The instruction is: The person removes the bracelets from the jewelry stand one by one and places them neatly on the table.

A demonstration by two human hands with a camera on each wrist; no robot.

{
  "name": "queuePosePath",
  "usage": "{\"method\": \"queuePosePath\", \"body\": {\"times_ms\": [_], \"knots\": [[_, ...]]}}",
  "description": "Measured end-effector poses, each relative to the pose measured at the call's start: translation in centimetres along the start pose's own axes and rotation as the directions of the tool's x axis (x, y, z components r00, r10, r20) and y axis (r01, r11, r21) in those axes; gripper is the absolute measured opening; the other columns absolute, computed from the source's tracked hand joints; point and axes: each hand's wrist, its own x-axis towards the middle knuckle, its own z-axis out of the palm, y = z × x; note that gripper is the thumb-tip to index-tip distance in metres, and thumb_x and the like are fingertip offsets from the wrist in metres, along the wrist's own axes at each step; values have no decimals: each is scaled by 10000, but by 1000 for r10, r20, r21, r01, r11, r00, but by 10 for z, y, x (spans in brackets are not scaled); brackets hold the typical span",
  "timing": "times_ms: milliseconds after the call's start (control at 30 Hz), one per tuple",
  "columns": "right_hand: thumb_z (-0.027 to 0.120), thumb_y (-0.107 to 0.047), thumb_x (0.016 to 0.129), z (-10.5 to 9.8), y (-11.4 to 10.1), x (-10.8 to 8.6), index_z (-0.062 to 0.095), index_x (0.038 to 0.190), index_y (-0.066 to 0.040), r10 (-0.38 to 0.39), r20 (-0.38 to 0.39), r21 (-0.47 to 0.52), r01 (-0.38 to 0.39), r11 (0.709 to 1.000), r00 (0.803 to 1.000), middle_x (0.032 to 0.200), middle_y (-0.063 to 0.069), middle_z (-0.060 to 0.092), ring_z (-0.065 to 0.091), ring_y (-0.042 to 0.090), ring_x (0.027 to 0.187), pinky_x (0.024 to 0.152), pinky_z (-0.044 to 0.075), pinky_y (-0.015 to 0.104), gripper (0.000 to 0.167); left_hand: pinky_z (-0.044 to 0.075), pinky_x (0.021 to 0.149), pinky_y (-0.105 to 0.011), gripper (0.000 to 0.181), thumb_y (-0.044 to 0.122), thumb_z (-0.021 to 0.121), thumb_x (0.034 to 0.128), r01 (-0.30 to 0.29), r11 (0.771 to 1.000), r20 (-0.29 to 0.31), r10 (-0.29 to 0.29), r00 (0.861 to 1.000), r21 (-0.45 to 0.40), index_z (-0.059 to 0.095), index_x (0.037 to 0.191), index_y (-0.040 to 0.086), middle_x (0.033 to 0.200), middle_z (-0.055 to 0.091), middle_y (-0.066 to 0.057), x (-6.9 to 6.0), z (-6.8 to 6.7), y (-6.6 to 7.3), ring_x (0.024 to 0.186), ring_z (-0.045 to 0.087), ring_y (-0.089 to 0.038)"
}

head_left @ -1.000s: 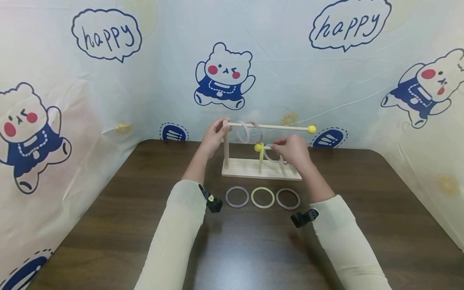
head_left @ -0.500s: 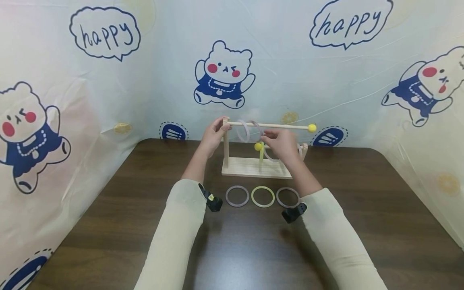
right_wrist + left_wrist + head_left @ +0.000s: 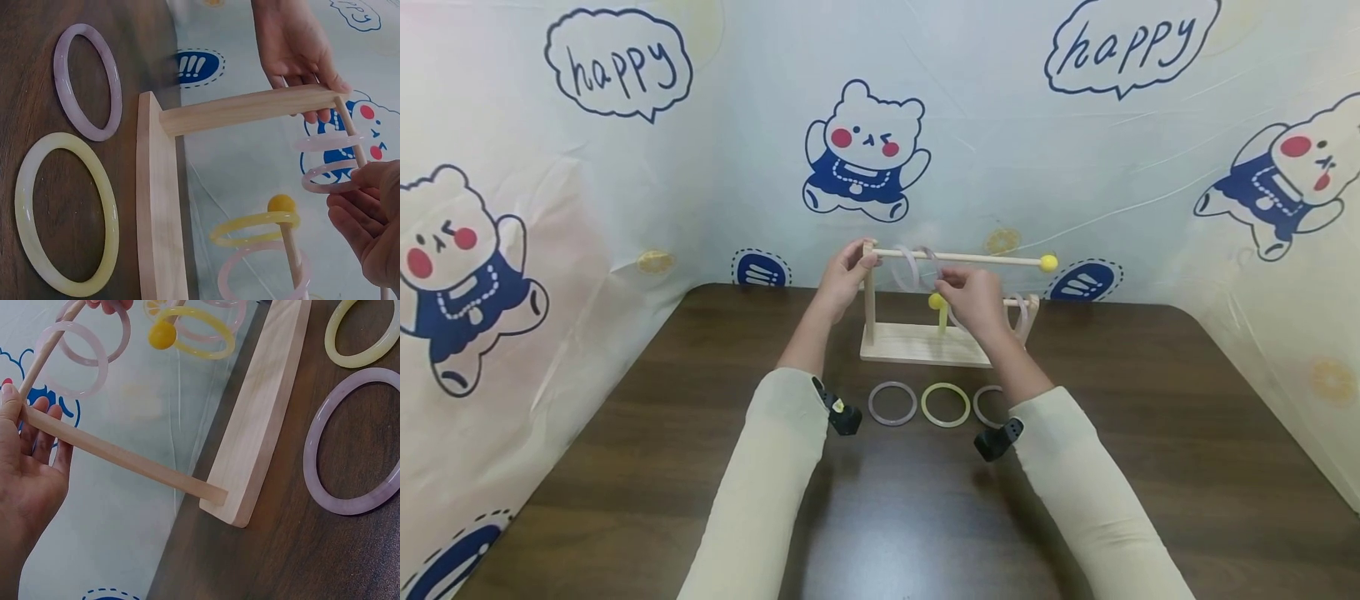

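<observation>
My left hand [image 3: 842, 279] holds the top of the left post of a wooden bangle rack [image 3: 917, 343], its thumb on the corner where the upper rod [image 3: 1000, 259] meets the post. Two bangles hang on that rod: a pale one [image 3: 328, 144] nearer the post and a purple one [image 3: 331, 189] beside it. My right hand [image 3: 977, 300] pinches the purple bangle between thumb and fingers. Beneath it, a lower ball-tipped rod carries a yellow bangle [image 3: 250, 221] and a pink bangle [image 3: 224, 269]; my right hand partly covers this rod in the head view.
On the brown table [image 3: 880, 500], in front of the rack, lie a purple bangle [image 3: 871, 404], a yellow bangle [image 3: 945, 424] and another purplish bangle [image 3: 976, 408], partly behind the right wrist camera [image 3: 998, 439]. A patterned sheet [image 3: 970, 183] stands behind.
My right hand has moved left and up from the lower rod to the purple bangle on the upper rod, and now pinches it. My left hand stays on the post.
</observation>
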Motion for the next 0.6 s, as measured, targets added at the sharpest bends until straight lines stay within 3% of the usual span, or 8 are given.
{"method": "queuePosePath", "body": {"times_ms": [267,600], "knots": [[664,-142,864,4,-1,-1,682,1032,9,-20,-41,14,21,1000,999,937,140,689,668,236,854,712,534,313,227,327,1018,-423,451,384,516,904,-4,1000,-3,4,1000,3,496,1308,184,1242,553,-50,1,0,-1,1144,510,-182],[662,-153,865,2,-2,-3,683,1033,0,-28,-32,-22,27,999,999,930,131,691,667,236,851,701,534,320,228,330,1016,-427,448,369,521,909,5,1000,-6,-5,1000,-2,495,1313,178,1239,557,-52,0,0,0,1145,510,-183]]}}
